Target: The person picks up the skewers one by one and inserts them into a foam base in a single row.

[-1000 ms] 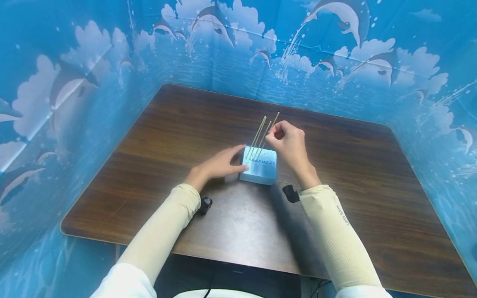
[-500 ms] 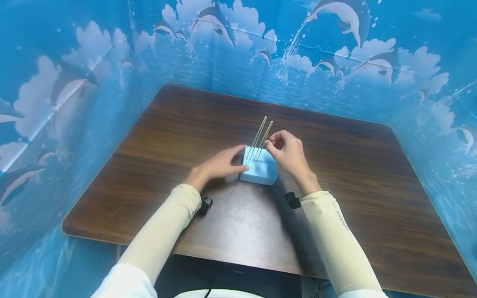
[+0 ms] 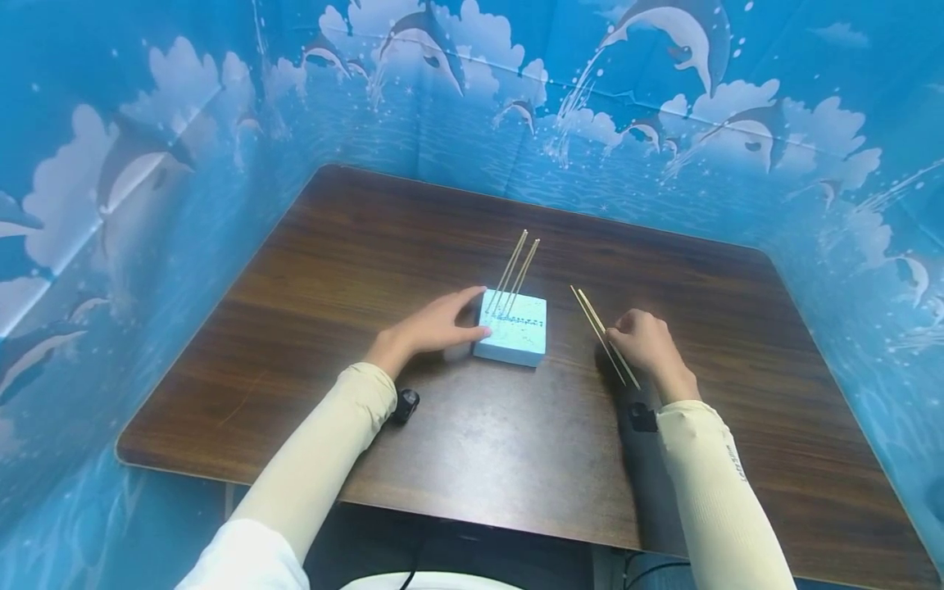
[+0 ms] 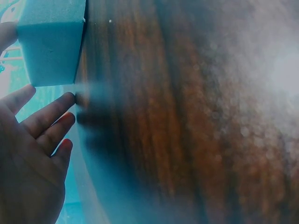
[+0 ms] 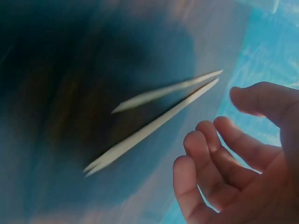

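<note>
A pale blue foam block point(image 3: 512, 342) sits on the table, with a row of small dark holes across its top. Several thin bamboo skewers point(image 3: 525, 273) stand in it, leaning slightly right. My left hand point(image 3: 430, 323) holds the block's left side between thumb and fingers; its other fingers spread below the block in the left wrist view. To the right, more skewers point(image 3: 625, 365) lie on the table, their pointed ends plain in the right wrist view. Just beside them is my right hand point(image 3: 651, 346), its thumb apart from loosely bent fingers point(image 5: 194, 144), holding nothing.
The brown wooden table point(image 3: 354, 270) has rounded corners. Blue dolphin-print sheets point(image 3: 457, 123) hang close around its back and sides. Wrist cameras point(image 3: 405, 406) sit by both sleeves. A white rounded edge point(image 3: 431, 582) shows below the table's front.
My right hand has moved right and down from the foam block, taking a skewer out of it. That hand is now beside the skewers on the table. The left hand has stayed still.
</note>
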A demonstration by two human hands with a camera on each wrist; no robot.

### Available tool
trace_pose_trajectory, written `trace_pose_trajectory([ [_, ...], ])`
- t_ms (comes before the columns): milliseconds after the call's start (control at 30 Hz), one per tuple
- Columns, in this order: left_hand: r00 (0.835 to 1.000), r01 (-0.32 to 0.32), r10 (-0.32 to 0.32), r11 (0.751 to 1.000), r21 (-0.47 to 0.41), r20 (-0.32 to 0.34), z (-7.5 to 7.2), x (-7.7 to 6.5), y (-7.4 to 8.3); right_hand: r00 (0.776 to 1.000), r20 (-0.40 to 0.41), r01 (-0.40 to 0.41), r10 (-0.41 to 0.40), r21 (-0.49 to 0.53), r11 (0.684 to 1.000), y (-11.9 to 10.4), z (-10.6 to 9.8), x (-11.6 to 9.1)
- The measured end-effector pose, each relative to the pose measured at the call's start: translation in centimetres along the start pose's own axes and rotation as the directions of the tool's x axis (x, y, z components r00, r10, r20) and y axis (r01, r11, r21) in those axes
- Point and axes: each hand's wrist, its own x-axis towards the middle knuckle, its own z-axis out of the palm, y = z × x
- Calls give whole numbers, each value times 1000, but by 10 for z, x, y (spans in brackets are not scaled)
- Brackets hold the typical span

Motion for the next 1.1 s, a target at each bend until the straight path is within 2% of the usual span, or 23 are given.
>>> trace_pose_trajectory([
  [233, 1000, 4, -4, 1000, 7, -5, -2, 1, 1, 996, 83, -19, 23, -55, 998, 18, -1, -1],
  [333, 1000, 8, -8, 1000, 7, -4, -2, 1, 3, 996, 85, -5, 9, -55, 998, 19, 0, 0],
  [567, 1000, 13, -12, 1000, 13, -5, -1, 2, 4, 993, 106, -49, 56, -63, 997, 19, 0, 3],
  [767, 1000, 11, -11, 1000, 19, -1, 0, 2, 3, 995, 85, -46, 52, -71, 996, 21, 3, 4],
  [867, 1000, 14, -14, 1000, 16, 1, 0, 1, 2, 999, 37, -23, 24, -40, 999, 16, 4, 4],
  [967, 1000, 13, -13, 1000, 15, 1, -1, 0, 2, 998, -56, 18, -18, 12, 1000, 3, 2, 3],
  [1100, 1000, 11, -11, 1000, 12, 0, -1, -1, 3, 975, -209, 92, -69, 103, 990, -23, -3, 3],
])
